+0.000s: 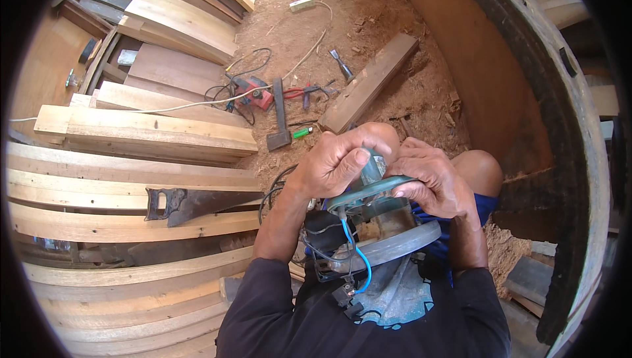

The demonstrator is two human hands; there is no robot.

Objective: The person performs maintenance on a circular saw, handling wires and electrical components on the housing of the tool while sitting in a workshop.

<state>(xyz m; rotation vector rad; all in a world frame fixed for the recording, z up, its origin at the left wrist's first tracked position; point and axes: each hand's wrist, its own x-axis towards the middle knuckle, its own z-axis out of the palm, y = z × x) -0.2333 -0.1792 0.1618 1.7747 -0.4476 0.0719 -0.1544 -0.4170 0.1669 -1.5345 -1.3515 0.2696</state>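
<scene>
Sawdusty floor (283,38); right hand (429,177) partly hides tool (387,208).

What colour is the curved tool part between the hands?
The tool part is teal green; best view: head.

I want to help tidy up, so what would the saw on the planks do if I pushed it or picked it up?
The handsaw would probably slide rather than roll, since it lies flat on the planks. Its long blade looks thin, so it may flex a little. Its handle looks chunky, so that end might feel heavier.
</scene>
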